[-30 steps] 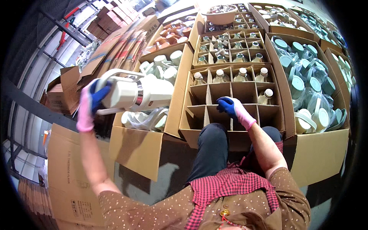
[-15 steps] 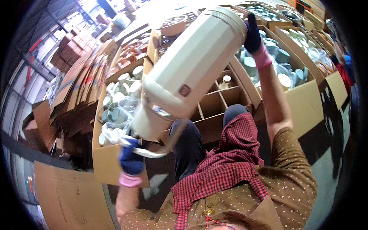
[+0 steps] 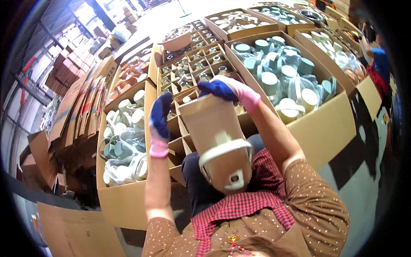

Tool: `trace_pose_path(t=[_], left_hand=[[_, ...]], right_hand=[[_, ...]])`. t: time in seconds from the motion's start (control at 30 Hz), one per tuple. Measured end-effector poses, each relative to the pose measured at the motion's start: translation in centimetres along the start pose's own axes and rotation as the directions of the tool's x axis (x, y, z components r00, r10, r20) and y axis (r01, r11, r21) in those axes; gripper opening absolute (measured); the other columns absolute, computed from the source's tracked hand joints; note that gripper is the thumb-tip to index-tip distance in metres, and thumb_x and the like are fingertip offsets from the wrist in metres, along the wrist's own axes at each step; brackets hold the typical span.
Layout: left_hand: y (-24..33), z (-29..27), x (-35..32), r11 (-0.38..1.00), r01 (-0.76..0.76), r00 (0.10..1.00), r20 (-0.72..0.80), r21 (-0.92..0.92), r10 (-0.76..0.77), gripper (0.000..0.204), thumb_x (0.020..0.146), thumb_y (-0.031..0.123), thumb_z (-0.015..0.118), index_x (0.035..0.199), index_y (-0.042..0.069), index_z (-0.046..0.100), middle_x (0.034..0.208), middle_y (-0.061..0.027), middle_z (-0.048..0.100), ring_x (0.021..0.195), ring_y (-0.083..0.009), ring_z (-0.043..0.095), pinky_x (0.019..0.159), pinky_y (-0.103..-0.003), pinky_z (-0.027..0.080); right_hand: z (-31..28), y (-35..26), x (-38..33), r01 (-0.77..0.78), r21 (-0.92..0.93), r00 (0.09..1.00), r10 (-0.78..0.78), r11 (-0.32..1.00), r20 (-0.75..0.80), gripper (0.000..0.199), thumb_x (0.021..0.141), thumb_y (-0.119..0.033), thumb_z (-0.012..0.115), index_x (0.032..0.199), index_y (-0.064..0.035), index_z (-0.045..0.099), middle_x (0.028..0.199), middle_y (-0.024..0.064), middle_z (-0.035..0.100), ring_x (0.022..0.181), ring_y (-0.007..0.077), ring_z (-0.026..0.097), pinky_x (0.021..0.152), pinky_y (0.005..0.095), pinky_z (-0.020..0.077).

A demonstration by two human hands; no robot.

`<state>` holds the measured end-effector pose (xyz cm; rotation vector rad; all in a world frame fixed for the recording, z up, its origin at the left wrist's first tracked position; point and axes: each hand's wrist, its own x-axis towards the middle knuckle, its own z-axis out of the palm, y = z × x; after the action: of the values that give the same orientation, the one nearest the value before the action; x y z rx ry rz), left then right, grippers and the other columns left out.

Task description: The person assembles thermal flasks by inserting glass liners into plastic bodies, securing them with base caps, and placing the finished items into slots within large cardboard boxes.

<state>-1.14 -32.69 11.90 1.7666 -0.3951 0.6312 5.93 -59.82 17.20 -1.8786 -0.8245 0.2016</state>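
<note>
A big carton (image 3: 321,132) of teal pieces (image 3: 269,79) stands right, a divided carton (image 3: 176,174) of bottles (image 3: 222,70) centre, a carton (image 3: 122,205) of white pieces (image 3: 138,118) left, and a beige flask (image 3: 214,126) slants above the person's lap (image 3: 195,184), hiding part of the middle carton, its far end held by the right grip (image 3: 229,90), the left grip (image 3: 161,122) half-open beside it.

One gloved left hand (image 3: 160,122), one gloved right hand (image 3: 231,91) and one beige vacuum flask (image 3: 214,126) are pictured; one red-checked apron (image 3: 239,206), one pinkish basin (image 3: 176,43), one dark round basin (image 3: 311,16), one co-worker (image 3: 379,60) and at least two cartons (image 3: 321,133) of teal lids (image 3: 305,65) are counted.
</note>
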Motion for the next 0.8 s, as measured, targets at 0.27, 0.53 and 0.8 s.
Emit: trace_pose_path(t=[0.27, 0.53, 0.8], left_hand=[[1.1, 5.2, 4.2, 0.465, 0.599, 0.799, 0.521, -0.652, -0.299, 0.069, 0.106, 0.050, 0.035, 0.132, -0.011, 0.056, 0.135, -0.0259, 0.059, 0.126, -0.0334, 0.058, 0.113, -0.042, 0.041], [-1.5, 4.4, 5.1, 0.702, 0.089, 0.982, 0.178, -0.707, 0.055, 0.085, 0.101, 0.066, 0.033, 0.143, -0.007, 0.047, 0.139, -0.0179, 0.059, 0.125, -0.0275, 0.058, 0.111, -0.038, 0.042], [-1.1, 2.9, 3.3, 0.816, 0.129, 0.991, 0.109, -0.564, -0.082, 0.097, 0.096, 0.076, 0.025, 0.149, -0.004, 0.039, 0.151, -0.0224, 0.046, 0.142, -0.0317, 0.042, 0.122, -0.044, 0.023]], right_hand=[[2.0, 3.3, 0.5, 0.432, 0.544, 0.902, -0.345, 0.719, -0.260, 0.050, 0.101, -0.043, 0.051, 0.101, 0.0024, 0.073, 0.098, 0.0166, 0.073, 0.092, 0.0261, 0.070, 0.089, 0.0385, 0.0532], [1.8, 4.8, 1.3, 0.592, 0.155, 0.774, -0.505, 0.791, -0.383, 0.043, 0.100, -0.034, 0.052, 0.109, 0.0037, 0.071, 0.119, 0.0173, 0.070, 0.120, 0.0297, 0.063, 0.105, 0.0389, 0.0460], [2.9, 4.0, 0.7, 0.485, 0.055, 0.815, -0.428, 0.873, -0.392, 0.052, 0.096, -0.032, 0.052, 0.129, 0.0082, 0.060, 0.133, 0.0206, 0.062, 0.123, 0.0322, 0.060, 0.111, 0.0417, 0.0438]])
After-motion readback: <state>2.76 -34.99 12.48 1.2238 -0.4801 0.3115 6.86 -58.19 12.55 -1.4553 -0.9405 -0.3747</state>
